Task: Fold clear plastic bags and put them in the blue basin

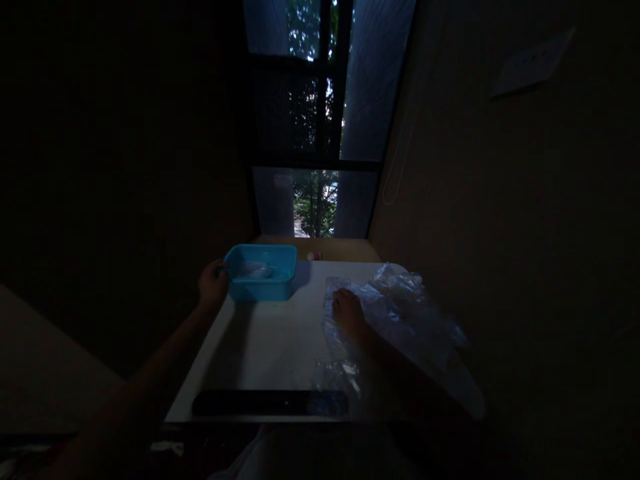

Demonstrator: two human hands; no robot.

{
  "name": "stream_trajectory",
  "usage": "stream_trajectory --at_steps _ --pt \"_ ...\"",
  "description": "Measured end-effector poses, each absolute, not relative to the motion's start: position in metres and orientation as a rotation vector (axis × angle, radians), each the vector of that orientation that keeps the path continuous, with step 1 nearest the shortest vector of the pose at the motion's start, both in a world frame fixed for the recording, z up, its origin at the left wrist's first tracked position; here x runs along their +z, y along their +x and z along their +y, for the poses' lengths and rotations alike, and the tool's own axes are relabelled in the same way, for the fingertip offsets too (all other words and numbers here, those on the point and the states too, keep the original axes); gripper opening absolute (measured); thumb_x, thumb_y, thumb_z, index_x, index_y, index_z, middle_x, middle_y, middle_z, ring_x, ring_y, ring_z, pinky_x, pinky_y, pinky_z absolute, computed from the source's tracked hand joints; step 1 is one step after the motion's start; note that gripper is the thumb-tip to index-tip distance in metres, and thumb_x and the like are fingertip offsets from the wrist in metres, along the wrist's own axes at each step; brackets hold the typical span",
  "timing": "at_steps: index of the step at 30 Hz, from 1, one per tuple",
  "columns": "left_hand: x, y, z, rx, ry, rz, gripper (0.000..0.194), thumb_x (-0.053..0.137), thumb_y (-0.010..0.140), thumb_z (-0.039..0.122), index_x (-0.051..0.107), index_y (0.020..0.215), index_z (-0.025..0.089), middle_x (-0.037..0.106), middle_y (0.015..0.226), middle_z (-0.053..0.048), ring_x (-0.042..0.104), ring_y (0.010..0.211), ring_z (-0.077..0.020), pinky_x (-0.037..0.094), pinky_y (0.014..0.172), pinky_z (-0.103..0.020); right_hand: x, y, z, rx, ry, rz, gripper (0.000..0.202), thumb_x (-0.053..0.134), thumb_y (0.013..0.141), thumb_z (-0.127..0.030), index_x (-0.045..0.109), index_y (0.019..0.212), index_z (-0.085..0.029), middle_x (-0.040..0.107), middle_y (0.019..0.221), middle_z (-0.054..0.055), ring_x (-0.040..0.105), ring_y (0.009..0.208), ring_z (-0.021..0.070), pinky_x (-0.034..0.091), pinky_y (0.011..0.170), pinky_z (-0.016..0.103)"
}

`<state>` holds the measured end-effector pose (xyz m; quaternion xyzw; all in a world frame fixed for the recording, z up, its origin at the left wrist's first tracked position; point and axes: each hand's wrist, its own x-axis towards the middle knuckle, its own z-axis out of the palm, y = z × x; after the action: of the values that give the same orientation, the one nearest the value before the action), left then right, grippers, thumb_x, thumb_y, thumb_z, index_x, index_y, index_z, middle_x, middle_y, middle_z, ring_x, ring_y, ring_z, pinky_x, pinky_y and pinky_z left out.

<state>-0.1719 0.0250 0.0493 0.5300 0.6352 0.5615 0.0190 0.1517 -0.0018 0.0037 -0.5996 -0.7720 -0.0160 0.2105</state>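
Note:
At the far left of the white table (270, 340), my left hand (214, 283) is closed on the left rim of a light blue plastic tub (261, 291). A whitish, translucent plastic bundle (254, 269) lies inside the tub; its contents cannot be made out. My right hand (349, 311) has its fingers curled down on a clear plastic bag (334, 332), right of the tub. More crumpled clear plastic (400, 293) spreads from that hand toward the table's right edge. The dim light hides the finer details of my fingers.
A long black strip (250, 403) lies along the table's near edge, its right end partly under clear plastic. Behind the table, a small pinkish-white object (315, 256) sits on the window ledge (345, 248). Dark walls stand on both sides, with a cord (395, 193) hanging at right.

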Motion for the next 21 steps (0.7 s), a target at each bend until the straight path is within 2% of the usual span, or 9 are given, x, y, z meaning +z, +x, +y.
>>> stream_trajectory --at_steps 4,6,8,11,15,19,21 --pt "0.060 -0.164 0.015 1.793 1.642 2.165 0.021 0.039 0.066 0.014 0.052 0.082 0.012 0.055 0.091 -0.010 0.049 0.094 -0.0243 0.036 0.086 -0.043 0.002 0.144 0.006 -0.041 -1.598 -2.181 0.022 0.039 0.076 -0.014 0.059 0.085 -0.015 0.058 0.091 0.008 0.050 0.090 0.0148 0.033 0.081 0.024" --pt "0.066 -0.152 0.003 1.957 1.737 2.237 0.024 0.041 0.066 0.014 0.050 0.089 0.011 0.052 0.099 -0.012 0.043 0.102 -0.0270 0.030 0.090 -0.046 0.004 0.142 0.011 -0.014 -1.586 -2.195 0.024 0.037 0.077 -0.013 0.059 0.087 -0.015 0.059 0.091 0.008 0.051 0.089 0.0144 0.034 0.081 0.023" --pt "0.070 -0.137 -0.009 1.988 1.903 2.181 0.027 0.042 0.067 0.014 0.048 0.093 0.011 0.048 0.106 -0.013 0.038 0.106 -0.0277 0.028 0.090 -0.046 0.006 0.143 0.013 0.015 -1.557 -2.210 0.027 0.036 0.078 -0.012 0.059 0.091 -0.014 0.060 0.093 0.008 0.052 0.090 0.0137 0.034 0.082 0.023" --pt "0.071 -0.112 -0.024 1.979 2.103 2.016 0.026 0.043 0.066 0.014 0.048 0.091 0.013 0.049 0.101 -0.011 0.042 0.102 -0.0255 0.030 0.089 -0.044 0.011 0.150 0.013 -0.002 -1.512 -2.205 0.028 0.037 0.077 -0.012 0.058 0.095 -0.014 0.060 0.096 0.006 0.052 0.092 0.0136 0.032 0.085 0.024" --pt "0.062 -0.082 -0.031 1.723 2.359 1.745 0.025 0.042 0.067 0.013 0.050 0.090 0.017 0.051 0.097 -0.009 0.045 0.097 -0.0236 0.033 0.086 -0.042 0.016 0.162 0.004 -0.041 -1.564 -2.121 0.028 0.039 0.075 -0.012 0.060 0.094 -0.014 0.061 0.096 0.006 0.052 0.092 0.0147 0.032 0.086 0.026" --pt "0.038 -0.053 -0.030 1.252 2.624 1.443 0.029 0.037 0.070 0.011 0.051 0.094 0.017 0.054 0.095 -0.010 0.048 0.093 -0.0206 0.039 0.081 -0.037 0.018 0.170 -0.006 0.001 -1.608 -2.105 0.030 0.041 0.073 -0.012 0.059 0.097 -0.014 0.061 0.098 0.006 0.054 0.091 0.0149 0.033 0.085 0.024" --pt "0.024 -0.040 -0.029 1.078 2.623 1.435 0.031 0.036 0.070 0.011 0.051 0.097 0.017 0.055 0.097 -0.010 0.049 0.094 -0.0201 0.040 0.082 -0.036 0.018 0.172 -0.012 0.015 -1.622 -2.122 0.031 0.041 0.073 -0.012 0.059 0.098 -0.015 0.061 0.099 0.006 0.054 0.091 0.0144 0.033 0.085 0.023"
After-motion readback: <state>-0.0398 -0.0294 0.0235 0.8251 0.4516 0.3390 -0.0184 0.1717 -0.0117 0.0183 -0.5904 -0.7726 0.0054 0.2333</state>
